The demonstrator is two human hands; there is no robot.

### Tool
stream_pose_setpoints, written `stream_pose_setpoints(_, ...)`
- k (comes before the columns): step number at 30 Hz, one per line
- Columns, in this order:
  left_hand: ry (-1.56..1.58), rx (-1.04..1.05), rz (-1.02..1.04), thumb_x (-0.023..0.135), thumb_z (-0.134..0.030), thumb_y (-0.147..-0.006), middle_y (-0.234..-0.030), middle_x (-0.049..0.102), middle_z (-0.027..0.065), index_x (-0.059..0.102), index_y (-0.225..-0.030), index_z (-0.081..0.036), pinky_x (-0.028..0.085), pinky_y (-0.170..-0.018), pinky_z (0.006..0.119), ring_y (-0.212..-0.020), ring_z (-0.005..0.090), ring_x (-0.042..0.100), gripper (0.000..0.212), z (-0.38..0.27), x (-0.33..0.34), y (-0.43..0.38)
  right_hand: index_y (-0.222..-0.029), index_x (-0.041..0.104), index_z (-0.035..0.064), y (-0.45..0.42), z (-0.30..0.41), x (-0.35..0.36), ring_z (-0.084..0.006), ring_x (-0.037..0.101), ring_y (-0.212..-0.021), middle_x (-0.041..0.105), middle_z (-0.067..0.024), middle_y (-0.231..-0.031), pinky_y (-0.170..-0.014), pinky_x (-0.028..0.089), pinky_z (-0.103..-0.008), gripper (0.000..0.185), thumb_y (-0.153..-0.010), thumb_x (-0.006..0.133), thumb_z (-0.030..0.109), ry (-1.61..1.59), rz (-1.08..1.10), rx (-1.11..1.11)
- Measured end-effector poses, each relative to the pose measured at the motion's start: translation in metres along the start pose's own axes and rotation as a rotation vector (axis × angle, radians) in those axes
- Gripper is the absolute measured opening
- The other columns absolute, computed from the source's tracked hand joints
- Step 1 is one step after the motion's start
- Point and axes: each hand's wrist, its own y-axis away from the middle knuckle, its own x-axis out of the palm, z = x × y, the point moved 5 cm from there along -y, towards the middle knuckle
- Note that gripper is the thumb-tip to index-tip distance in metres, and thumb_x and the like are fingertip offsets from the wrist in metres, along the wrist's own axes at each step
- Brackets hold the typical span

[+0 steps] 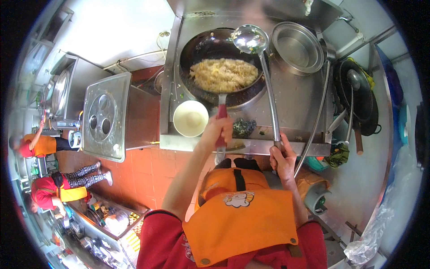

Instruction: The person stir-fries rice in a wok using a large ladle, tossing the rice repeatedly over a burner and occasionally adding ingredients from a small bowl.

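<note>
My left hand (pixel 218 130) is closed around the red handle of a dark wok (pixel 205 45) over the steel stove. Fried rice (pixel 225 74) with yellow bits, slightly blurred, lies in the wok. My right hand (pixel 283 155) grips the long handle of a steel ladle (pixel 250 38); the ladle's bowl, with food bits stuck to it, is above the wok's upper right rim. Left of my left hand stands a cream-coloured bowl (pixel 190 119), its inside showing a little residue. A dark, crumpled scouring pad or cloth (pixel 244 127) lies between my hands near the stove's front edge.
Nested steel pans (pixel 297 48) stand at the stove's back right. Further right are a black wok (pixel 356 97) and another ladle. A hose (pixel 320 111) curves over the stove's right side. A steel-topped unit (pixel 107 117) stands left; two people (pixel 50 191) are beyond it.
</note>
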Motion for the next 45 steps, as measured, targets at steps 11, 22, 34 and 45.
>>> stream_pose_setpoints(11,0.307,-0.445,-0.295,0.058,-0.007,-0.086,-0.06,0.047,0.0011,0.046,-0.083,-0.008,0.036,-0.038,0.029,-0.045,0.011,0.044,0.012,-0.018,0.067,0.104,-0.143,0.039,0.002,0.033,-0.002,-0.023,-0.0043,0.037,-0.045,0.042,0.0025,-0.058,-0.041,0.028,-0.0192,0.052,-0.092,0.05,-0.001,0.059,-0.04,0.05)
stream_pose_setpoints(22,0.264,-0.13,-0.007,0.058,-0.006,-0.088,-0.06,0.04,-0.0034,0.045,-0.085,-0.011,0.034,-0.04,0.026,-0.045,0.0079,0.04,0.014,0.045,-0.024,-0.03,-0.149,0.028,0.0106,-0.08,0.043,0.028,-0.0041,0.035,-0.048,0.051,-0.0053,-0.078,-0.038,0.027,-0.0188,0.053,-0.1,0.046,0.02,-0.082,0.248,0.515)
stream_pose_setpoints(34,0.358,-0.19,-0.072,0.058,-0.005,-0.087,-0.06,0.038,-0.0042,0.044,-0.086,-0.011,0.033,-0.041,0.025,-0.046,0.0071,0.039,0.016,0.029,-0.017,-0.013,-0.147,0.034,0.0175,-0.093,0.057,0.058,-0.0041,0.037,-0.05,0.053,-0.0039,-0.075,-0.038,0.028,-0.0177,0.05,-0.1,0.049,0.019,-0.028,0.288,0.494)
stream_pose_setpoints(45,0.442,-0.097,-0.12,0.058,-0.004,-0.086,-0.06,0.038,-0.0042,0.043,-0.085,-0.012,0.033,-0.04,0.026,-0.045,0.007,0.038,0.018,0.026,-0.014,-0.016,-0.147,0.036,0.0172,-0.089,0.072,0.018,-0.0042,0.036,-0.045,0.054,-0.0023,-0.074,-0.036,0.027,-0.0187,0.049,-0.1,0.048,0.023,-0.02,0.249,0.496)
